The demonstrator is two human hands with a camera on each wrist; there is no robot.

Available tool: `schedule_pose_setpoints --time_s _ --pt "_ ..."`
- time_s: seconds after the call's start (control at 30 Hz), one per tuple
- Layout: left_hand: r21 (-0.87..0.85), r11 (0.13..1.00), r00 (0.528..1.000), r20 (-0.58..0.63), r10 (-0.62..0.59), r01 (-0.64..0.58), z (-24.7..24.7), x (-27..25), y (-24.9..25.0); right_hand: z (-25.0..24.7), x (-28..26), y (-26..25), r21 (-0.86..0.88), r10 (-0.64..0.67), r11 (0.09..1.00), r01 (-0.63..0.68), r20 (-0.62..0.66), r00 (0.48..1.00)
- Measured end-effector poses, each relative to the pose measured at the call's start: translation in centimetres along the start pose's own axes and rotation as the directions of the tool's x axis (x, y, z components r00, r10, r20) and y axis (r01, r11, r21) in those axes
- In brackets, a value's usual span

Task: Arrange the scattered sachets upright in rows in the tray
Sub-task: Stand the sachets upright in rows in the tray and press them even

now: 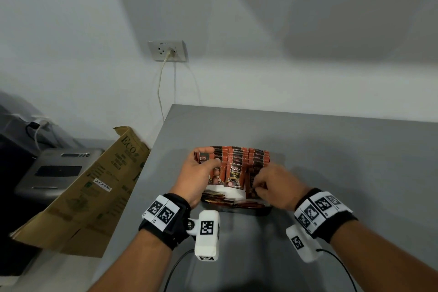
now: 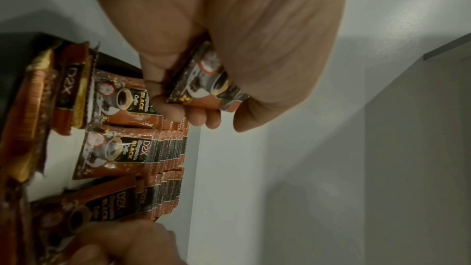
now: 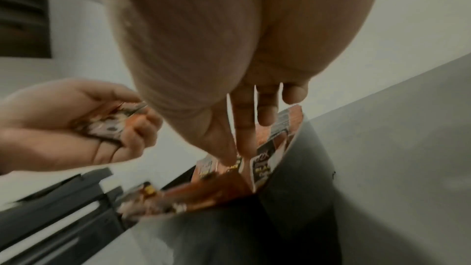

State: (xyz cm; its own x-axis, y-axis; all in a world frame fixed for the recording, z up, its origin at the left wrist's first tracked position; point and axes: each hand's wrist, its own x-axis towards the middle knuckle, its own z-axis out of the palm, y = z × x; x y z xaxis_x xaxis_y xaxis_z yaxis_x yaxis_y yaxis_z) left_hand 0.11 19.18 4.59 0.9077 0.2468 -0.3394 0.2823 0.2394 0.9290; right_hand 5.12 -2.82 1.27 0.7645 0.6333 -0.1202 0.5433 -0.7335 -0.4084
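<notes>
A black-rimmed tray (image 1: 246, 210) with a white floor stands on the grey table (image 1: 343, 161). Brown-orange D2X coffee sachets (image 1: 237, 161) stand upright in three rows (image 2: 142, 152) at its far side. More sachets (image 1: 215, 197) lie flat at the tray's near edge. My left hand (image 1: 211, 163) hovers over the left row and grips a small bunch of sachets (image 2: 206, 84) between thumb and fingers. At the front of the right row, my right hand (image 1: 257, 185) pinches a tilted sachet (image 3: 262, 170) with thumb and forefinger. What lies under the hands is hidden.
A flattened cardboard box (image 1: 94, 185) leans over the table's left edge, with a grey machine (image 1: 59, 170) behind it. A wall socket (image 1: 167, 51) with a hanging cable sits above the table's far left corner. Bare table surface stretches to the right of the tray.
</notes>
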Motion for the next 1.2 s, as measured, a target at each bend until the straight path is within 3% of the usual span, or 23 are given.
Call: schedule_pose_setpoints --time_s 0.07,0.17,0.33,0.5,1.2 --pt "0.011 1.000 1.000 0.007 0.002 -0.002 0.1 -0.1 0.0 0.6 -0.7 -0.4 -0.105 -0.032 0.993 0.045 0.125 0.992" --pt "0.042 0.999 1.000 0.027 0.010 -0.011 0.3 -0.2 0.0 1.6 -0.8 -0.2 -0.252 0.056 0.968 -0.006 0.191 0.980" --pt "0.053 0.999 0.999 0.041 0.009 -0.011 0.6 -0.2 0.0 2.3 -0.8 -0.7 -0.353 0.124 0.934 -0.060 0.161 0.979" --pt "0.054 0.998 0.999 0.046 0.008 -0.011 0.7 -0.2 0.0 2.6 -1.0 -0.9 -0.431 0.100 0.901 -0.052 0.089 0.991" --pt "0.063 0.998 0.996 0.092 -0.006 0.000 1.2 -0.4 -0.5 2.8 -2.2 -1.3 -0.387 0.077 0.921 -0.050 0.053 0.996"
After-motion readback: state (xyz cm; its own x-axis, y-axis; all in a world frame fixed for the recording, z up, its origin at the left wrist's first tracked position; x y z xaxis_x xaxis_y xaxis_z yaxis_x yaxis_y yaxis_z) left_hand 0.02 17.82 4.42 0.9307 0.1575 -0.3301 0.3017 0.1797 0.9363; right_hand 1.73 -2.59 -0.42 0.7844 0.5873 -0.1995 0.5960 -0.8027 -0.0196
